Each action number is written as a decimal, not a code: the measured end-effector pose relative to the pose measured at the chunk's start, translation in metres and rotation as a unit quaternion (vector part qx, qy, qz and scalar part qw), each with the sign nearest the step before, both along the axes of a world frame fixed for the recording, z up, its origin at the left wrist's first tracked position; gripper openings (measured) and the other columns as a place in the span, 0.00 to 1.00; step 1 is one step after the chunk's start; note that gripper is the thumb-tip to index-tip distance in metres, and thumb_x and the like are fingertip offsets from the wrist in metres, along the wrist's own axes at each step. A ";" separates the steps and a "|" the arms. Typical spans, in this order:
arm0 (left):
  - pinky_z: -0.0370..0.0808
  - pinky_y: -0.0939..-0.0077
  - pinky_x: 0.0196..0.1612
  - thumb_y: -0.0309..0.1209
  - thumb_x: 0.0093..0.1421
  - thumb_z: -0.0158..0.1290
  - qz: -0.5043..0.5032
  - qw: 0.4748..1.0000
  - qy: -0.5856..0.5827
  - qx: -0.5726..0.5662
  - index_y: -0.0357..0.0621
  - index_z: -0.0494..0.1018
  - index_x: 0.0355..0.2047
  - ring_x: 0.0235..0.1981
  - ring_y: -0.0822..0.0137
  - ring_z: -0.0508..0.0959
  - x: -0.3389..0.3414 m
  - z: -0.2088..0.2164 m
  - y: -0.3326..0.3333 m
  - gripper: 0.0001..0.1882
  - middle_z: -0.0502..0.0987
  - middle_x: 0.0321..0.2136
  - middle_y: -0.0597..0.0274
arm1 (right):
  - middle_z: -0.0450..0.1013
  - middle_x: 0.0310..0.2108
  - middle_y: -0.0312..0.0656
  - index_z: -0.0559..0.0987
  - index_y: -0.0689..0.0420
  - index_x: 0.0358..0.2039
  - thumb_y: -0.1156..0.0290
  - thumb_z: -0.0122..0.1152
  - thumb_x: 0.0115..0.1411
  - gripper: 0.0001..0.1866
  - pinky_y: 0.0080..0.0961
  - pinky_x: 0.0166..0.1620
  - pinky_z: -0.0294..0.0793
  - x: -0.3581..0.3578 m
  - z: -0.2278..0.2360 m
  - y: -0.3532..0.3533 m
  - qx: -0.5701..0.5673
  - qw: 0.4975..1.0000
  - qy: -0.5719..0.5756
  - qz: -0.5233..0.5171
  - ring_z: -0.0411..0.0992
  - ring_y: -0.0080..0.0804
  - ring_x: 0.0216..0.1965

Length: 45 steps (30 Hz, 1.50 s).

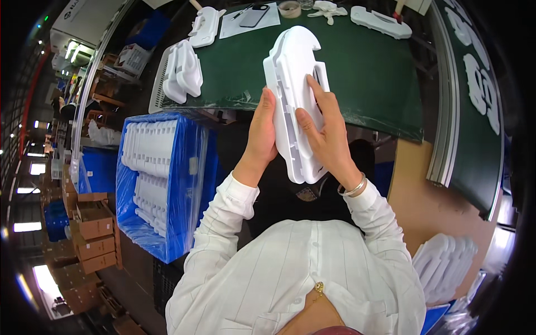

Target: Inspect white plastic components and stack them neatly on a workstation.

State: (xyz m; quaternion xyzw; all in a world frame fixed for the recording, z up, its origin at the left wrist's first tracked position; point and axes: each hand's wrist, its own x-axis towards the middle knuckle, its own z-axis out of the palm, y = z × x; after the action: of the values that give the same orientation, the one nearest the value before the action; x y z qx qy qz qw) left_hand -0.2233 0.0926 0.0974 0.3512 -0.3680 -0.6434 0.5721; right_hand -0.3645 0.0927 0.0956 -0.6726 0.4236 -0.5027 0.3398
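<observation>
Between my two hands I hold a long white plastic housing (298, 56), tilted upright over the near edge of the green table (357, 89). It seems to be made of two or more shells lying face to face, with a gap running down its left side. My left hand (262, 129) grips its left edge, fingers hidden behind it. The thumb and forefinger of my right hand (329, 134) press on its front and right edge. On the table to the left, several similar white plastic parts (183, 71) lean together in a white basket (158, 84).
Left of me stands a blue plastic-lined crate (184, 195) with rows of white parts (149, 148). A phone (254, 15), paper and tape roll (290, 8) lie at the table's back. A conveyor (474, 139) runs along the right; more white parts (444, 265) stand below it.
</observation>
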 end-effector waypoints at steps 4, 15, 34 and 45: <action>0.70 0.72 0.52 0.54 0.67 0.34 0.013 1.000 0.012 0.006 0.39 0.56 0.61 0.50 0.68 0.71 -0.008 0.005 0.014 0.33 0.68 0.52 0.57 | 0.65 0.38 0.41 0.63 0.56 0.61 0.66 0.56 0.62 0.28 0.26 0.46 0.65 -0.003 0.007 0.019 -0.003 1.000 0.014 -0.014 0.65 0.30 0.40; 0.73 0.72 0.50 0.54 0.68 0.30 0.007 1.000 -0.013 -0.007 0.38 0.56 0.60 0.49 0.66 0.73 -0.021 0.016 0.026 0.33 0.69 0.51 0.55 | 0.64 0.36 0.39 0.66 0.55 0.60 0.64 0.55 0.63 0.25 0.23 0.44 0.65 -0.006 0.012 0.027 0.016 0.999 -0.021 -0.023 0.63 0.28 0.36; 0.73 0.72 0.48 0.55 0.67 0.30 0.018 1.000 -0.012 -0.008 0.38 0.57 0.59 0.48 0.67 0.73 -0.025 0.008 0.024 0.34 0.69 0.50 0.56 | 0.65 0.39 0.42 0.67 0.55 0.58 0.62 0.54 0.64 0.24 0.26 0.46 0.66 -0.004 0.007 0.027 0.024 0.999 0.005 -0.048 0.64 0.31 0.39; 0.73 0.75 0.47 0.53 0.68 0.31 0.027 1.000 0.001 -0.009 0.38 0.58 0.58 0.47 0.69 0.73 -0.026 0.003 0.025 0.32 0.70 0.49 0.57 | 0.62 0.38 0.49 0.64 0.63 0.59 0.60 0.55 0.62 0.29 0.30 0.41 0.69 -0.001 0.003 0.028 -0.010 0.998 0.034 -0.059 0.67 0.40 0.36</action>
State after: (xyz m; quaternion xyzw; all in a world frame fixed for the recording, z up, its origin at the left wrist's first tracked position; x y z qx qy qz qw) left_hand -0.2491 0.1180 0.1008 0.3556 -0.3638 -0.6250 0.5921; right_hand -0.3658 0.1207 0.0989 -0.6664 0.4691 -0.5028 0.2881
